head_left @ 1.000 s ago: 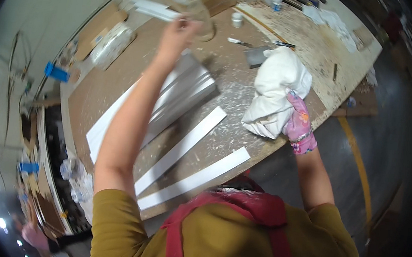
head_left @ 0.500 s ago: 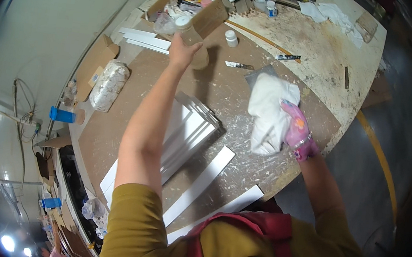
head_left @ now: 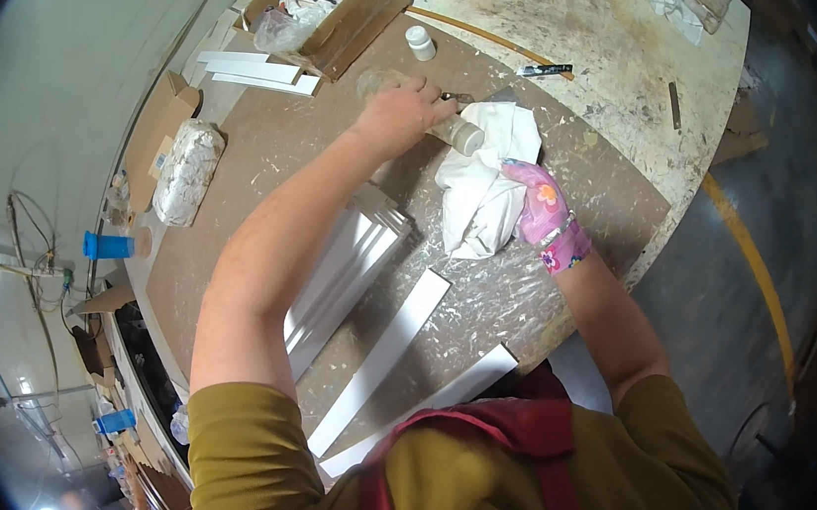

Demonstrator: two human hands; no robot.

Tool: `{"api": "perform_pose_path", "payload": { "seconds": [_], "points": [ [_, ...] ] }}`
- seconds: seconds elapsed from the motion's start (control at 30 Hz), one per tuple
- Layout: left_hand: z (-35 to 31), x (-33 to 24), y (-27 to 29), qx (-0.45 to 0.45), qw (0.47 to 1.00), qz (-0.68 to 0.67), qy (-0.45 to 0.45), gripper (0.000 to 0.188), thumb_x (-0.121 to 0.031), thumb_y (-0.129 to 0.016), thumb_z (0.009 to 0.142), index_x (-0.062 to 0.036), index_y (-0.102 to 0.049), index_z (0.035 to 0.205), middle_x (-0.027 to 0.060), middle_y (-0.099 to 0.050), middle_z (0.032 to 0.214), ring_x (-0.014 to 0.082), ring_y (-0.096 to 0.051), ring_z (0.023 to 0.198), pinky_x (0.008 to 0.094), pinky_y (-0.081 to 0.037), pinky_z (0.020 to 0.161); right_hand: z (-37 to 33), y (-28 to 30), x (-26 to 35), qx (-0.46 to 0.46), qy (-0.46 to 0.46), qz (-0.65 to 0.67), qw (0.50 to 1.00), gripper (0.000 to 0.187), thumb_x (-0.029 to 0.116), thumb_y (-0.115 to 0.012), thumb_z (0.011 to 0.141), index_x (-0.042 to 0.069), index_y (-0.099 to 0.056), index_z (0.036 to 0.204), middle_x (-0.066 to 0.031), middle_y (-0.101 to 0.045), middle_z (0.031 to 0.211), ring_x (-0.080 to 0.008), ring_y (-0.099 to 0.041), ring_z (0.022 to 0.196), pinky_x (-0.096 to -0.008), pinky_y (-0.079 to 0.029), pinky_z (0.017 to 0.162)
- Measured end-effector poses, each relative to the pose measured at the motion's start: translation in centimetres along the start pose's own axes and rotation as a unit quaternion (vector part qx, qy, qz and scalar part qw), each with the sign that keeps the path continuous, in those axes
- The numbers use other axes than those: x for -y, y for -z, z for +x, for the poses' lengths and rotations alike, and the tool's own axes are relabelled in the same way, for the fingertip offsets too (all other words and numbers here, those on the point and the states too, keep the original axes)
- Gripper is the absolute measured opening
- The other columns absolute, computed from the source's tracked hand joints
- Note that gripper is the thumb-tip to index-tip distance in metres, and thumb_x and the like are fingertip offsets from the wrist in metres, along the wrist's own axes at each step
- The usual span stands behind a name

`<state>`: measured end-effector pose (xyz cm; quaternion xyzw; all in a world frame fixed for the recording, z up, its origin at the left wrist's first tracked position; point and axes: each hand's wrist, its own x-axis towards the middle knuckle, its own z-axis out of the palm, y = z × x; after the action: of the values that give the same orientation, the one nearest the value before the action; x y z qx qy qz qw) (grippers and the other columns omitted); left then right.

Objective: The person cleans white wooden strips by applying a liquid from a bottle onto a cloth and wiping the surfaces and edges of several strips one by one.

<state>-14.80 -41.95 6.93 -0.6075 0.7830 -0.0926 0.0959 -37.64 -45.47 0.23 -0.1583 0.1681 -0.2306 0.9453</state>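
My left hand (head_left: 403,118) is wrapped round a translucent bottle (head_left: 453,133) with a pale top, tipped over so its top end lies against a white cloth (head_left: 483,188). Fingers hide the bottle's middle; whether anything flows from it I cannot make out. In a pink flowered glove, my right hand (head_left: 544,215) grips the right side of the bunched cloth. Nearer to me, a stack of white strips (head_left: 353,259) rests partly behind my left forearm. Two single white strips (head_left: 382,362) lie slantwise to the right of the stack.
Across the table stand a small white jar (head_left: 420,43) and a cardboard box (head_left: 357,36) of odds and ends. A black-handled cutter (head_left: 545,70) lies at the far right. On the left are more white strips (head_left: 259,70), a wrapped white bundle (head_left: 188,172) and a blue cup (head_left: 109,246).
My left hand has brought the bottle right and nearer, turning it from upright to tipped over the cloth. The cloth and my gloved hand appear further left in the shifted view.
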Motion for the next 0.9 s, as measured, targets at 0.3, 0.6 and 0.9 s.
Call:
{"api": "perform_pose_path", "payload": {
  "seconds": [0.3, 0.6, 0.9],
  "points": [
    [-0.5, -1.1, 1.0, 0.030, 0.998, 0.050, -0.003, 0.033, -0.008, -0.051, 0.081, -0.0156, -0.053, 0.113, 0.0041, -0.060, 0.103, 0.0230, -0.057, 0.103, 0.0337, -0.050, 0.077, -1.4, 0.8, -0.4, -0.039, -0.011, -0.031, 0.999, 0.037, 0.005, -0.052, 0.083, -0.006, -0.051, 0.119, -0.0164, -0.060, 0.111, -0.0274, -0.061, 0.102, -0.0377, -0.049, 0.090],
    [-1.2, -2.4, 1.7, 0.067, 0.988, 0.136, -0.014, 0.030, -0.012, -0.052, 0.083, -0.0135, -0.051, 0.113, 0.0043, -0.061, 0.099, 0.0225, -0.059, 0.099, 0.0327, -0.049, 0.077, -1.4, 1.0, -0.5, -0.012, -0.016, -0.032, 0.999, 0.038, 0.002, -0.051, 0.082, -0.006, -0.051, 0.119, -0.0170, -0.060, 0.111, -0.0268, -0.061, 0.101, -0.0364, -0.049, 0.090],
    [-1.3, -2.4, 3.1, 0.066, 0.990, 0.122, 0.012, 0.035, -0.012, -0.055, 0.082, -0.0140, -0.050, 0.116, 0.0068, -0.061, 0.101, 0.0239, -0.058, 0.102, 0.0352, -0.048, 0.082, -1.5, -0.4, -0.2, -0.025, -0.010, -0.028, 0.999, 0.041, 0.002, -0.052, 0.082, -0.007, -0.049, 0.122, -0.0179, -0.060, 0.111, -0.0287, -0.061, 0.101, -0.0384, -0.048, 0.091]
  ]
}}
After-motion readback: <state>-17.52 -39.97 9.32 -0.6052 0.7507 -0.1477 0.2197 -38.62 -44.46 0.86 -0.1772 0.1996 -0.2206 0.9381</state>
